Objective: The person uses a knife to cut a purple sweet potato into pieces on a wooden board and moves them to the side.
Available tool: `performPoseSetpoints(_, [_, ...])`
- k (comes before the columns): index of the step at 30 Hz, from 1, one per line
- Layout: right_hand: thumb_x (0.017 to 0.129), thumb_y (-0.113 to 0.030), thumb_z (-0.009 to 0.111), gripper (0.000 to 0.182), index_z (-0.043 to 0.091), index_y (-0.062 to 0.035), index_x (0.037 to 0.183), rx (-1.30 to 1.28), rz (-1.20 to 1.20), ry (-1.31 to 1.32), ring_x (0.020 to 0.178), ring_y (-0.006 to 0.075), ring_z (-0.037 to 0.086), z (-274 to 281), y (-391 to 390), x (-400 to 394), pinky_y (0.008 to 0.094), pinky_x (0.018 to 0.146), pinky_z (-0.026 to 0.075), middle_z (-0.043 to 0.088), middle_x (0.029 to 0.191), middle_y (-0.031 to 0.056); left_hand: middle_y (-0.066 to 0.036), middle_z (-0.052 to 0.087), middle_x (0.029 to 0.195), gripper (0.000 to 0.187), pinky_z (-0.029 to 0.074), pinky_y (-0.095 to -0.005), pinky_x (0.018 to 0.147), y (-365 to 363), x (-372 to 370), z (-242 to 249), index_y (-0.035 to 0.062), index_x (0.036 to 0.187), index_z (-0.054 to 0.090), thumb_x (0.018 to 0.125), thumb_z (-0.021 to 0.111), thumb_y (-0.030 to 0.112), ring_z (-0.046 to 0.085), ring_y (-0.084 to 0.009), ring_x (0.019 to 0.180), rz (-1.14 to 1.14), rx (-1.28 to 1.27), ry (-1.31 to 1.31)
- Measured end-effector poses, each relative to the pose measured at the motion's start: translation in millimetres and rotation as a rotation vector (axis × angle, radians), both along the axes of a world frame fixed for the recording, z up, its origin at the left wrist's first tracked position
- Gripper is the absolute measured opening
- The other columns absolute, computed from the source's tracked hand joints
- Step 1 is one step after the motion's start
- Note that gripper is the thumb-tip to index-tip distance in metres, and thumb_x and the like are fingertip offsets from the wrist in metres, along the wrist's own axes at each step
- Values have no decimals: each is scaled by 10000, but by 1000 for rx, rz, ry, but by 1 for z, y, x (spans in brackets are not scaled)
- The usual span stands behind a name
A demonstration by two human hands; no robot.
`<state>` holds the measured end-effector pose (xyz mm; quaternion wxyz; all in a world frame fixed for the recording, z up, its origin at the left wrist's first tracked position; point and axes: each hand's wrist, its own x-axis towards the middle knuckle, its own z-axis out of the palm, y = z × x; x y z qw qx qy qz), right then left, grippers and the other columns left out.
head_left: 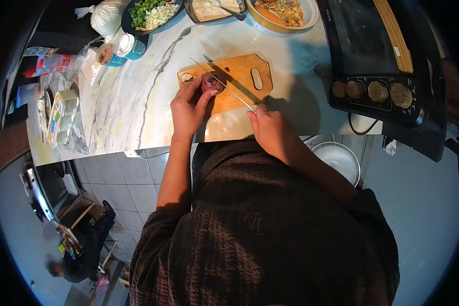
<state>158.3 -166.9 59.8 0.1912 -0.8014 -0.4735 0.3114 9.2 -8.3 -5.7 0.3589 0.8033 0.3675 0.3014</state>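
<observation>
On a dark round plate (128,24) lie chopped greens (144,14). Left hand (187,111) cups a round purplish vegetable (212,85); right hand (271,127) clenches a long metal knife (235,95).

Cutting bd (227,104) on tbl (153,86), btwn cups (131,47) L & oven (375,93) R

The surface (153,97) is white with grey veins and faint yellow streaks. Left of the orange-brown cutting board (234,102), the tubs (132,47) are teal with a white lid; above it, a bowl (311,14) is cream-coloured. Right of it, the oven (368,92) is black with brown knobs (378,92).
</observation>
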Motion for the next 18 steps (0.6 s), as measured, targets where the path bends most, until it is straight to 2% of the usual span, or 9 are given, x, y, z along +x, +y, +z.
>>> performPoseSetpoints(4, [984,-226,509,295,519,51,885,-19,14,17,687,471,614,8,6,4,518,604,488,595,657,285,-183,694,982,405,534,-328,784,-2,0,-7,-43,1089,672,769,802,169,687,-288,866,44,-39,-35])
performPoseSetpoints(6, [970,-249,528,313,556,54,895,-94,20,44,737,445,644,13,8,6,502,656,521,631,727,273,-185,695,984,403,533,-326,791,-1,0,-7,-46,1089,672,769,802,161,689,-287,868,39,-35,-40])
performPoseSetpoints(8, [969,-247,530,312,557,54,893,-95,14,61,750,447,642,18,10,8,501,668,520,631,734,275,-185,694,980,404,530,-327,794,-1,1,-3,-53,1091,667,771,800,154,686,-285,867,14,56,-15])
performPoseSetpoints(12, [968,-249,530,317,563,57,891,-118,28,120,785,451,640,22,14,13,499,699,515,632,754,283,-187,694,976,400,525,-329,800,-1,3,3,-59,1092,665,775,795,148,682,-287,869,12,30,1])
performPoseSetpoints(15, [989,-243,507,308,535,50,899,-83,67,125,736,465,622,11,15,15,507,636,482,605,705,294,-186,694,974,407,522,-330,802,-1,2,1,-58,1102,664,775,794,147,678,-291,872,2,52,-21])
performPoseSetpoints(18, [987,-248,511,313,535,50,892,-11,79,95,730,464,620,-1,25,12,511,638,480,599,691,293,-184,694,972,418,522,-333,805,-1,0,-1,-56,1112,664,772,796,150,678,-292,875,2,55,-3])
